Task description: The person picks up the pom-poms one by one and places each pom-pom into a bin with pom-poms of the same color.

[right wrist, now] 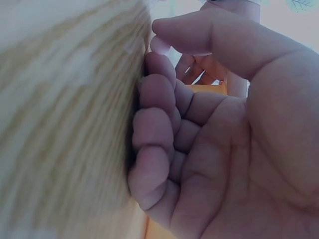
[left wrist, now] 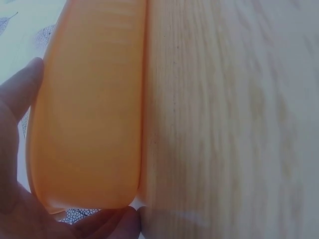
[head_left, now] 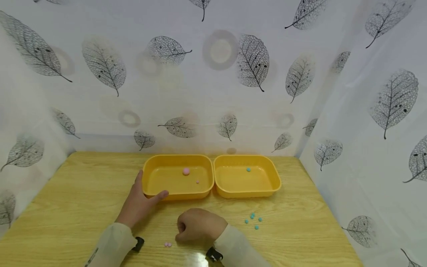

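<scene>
1. At the near middle of the wooden table [head_left: 83,193], the right hand [head_left: 200,226] rests knuckles-down with its fingers [right wrist: 154,129] curled into a loose fist; whether it holds a bead inside, I cannot tell. Two pink beads [head_left: 168,244] lie on the wood just beside it, at its 8 o'clock.
2. The left hand [head_left: 138,202] grips the near left corner of the left yellow tray [head_left: 150,185], thumb along the front wall and fingers up the side. That tray holds a large pink ball [head_left: 186,171] and a small pink bead [head_left: 197,181].
3. Risk, as I judge it: the beads are tiny and round, so a knuckle brushing them could send them rolling toward the near edge at 6 o'clock.
4. A tug by the left hand could jolt the left tray against the right yellow tray [head_left: 273,181], which touches it at 3 o'clock and holds one blue bead [head_left: 248,169].
5. A cluster of blue beads [head_left: 253,219] lies at the right hand's 2 o'clock, apart from it; a wide sweep could scatter them.
6. Open wood lies at 9 o'clock and 3 o'clock; leaf-printed curtains [head_left: 367,111] close three sides.
</scene>
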Motion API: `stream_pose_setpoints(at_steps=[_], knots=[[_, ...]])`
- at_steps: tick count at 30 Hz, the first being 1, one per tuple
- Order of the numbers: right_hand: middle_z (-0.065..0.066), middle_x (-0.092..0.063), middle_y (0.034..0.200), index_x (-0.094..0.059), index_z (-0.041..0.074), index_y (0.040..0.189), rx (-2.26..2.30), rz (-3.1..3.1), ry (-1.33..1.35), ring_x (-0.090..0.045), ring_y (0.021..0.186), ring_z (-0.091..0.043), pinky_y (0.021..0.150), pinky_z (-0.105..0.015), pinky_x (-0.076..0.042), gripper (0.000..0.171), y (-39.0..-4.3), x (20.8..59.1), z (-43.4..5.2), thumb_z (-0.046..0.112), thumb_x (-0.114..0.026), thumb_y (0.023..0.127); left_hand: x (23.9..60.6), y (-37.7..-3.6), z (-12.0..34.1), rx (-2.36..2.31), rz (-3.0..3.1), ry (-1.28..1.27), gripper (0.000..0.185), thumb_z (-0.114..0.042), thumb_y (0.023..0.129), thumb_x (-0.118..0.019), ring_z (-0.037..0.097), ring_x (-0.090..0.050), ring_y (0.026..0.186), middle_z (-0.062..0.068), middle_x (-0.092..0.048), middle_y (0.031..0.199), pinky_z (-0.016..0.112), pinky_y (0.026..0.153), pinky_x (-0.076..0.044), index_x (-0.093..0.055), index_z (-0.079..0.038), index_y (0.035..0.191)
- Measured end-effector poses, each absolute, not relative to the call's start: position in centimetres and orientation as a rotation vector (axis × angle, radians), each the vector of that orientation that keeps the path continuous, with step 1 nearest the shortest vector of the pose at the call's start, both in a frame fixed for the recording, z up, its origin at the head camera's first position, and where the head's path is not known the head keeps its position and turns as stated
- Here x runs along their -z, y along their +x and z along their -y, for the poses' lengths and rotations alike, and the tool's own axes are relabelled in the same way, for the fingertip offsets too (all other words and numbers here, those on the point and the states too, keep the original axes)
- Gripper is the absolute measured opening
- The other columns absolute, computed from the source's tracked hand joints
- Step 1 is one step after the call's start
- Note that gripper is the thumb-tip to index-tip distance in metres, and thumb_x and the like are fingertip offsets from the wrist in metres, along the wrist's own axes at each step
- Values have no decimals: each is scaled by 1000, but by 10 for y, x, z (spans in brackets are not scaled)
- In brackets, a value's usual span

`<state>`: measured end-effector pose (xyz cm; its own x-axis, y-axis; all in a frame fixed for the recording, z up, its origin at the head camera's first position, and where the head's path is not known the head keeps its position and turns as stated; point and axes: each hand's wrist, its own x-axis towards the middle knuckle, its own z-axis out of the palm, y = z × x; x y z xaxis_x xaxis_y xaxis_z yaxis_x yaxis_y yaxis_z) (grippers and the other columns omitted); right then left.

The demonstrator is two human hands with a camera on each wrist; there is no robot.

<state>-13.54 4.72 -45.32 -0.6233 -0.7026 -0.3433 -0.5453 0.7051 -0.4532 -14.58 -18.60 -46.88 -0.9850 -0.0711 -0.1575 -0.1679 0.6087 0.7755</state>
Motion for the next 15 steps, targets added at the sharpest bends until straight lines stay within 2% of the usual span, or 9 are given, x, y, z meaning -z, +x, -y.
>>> stream_pose_setpoints(at_steps=[15], knots=[[15, -55, 63, -61, 25, 68, 441, -2410, -1001, -47, 56, -3, 55, -19, -40, 21, -134, 454, -48, 21, -74, 84, 468, -145, 187, -1350, -2727, -192, 132, -71, 86, -70, 51, -12, 154, 27, 2, 171, 69, 120, -18, 20, -13, 164]])
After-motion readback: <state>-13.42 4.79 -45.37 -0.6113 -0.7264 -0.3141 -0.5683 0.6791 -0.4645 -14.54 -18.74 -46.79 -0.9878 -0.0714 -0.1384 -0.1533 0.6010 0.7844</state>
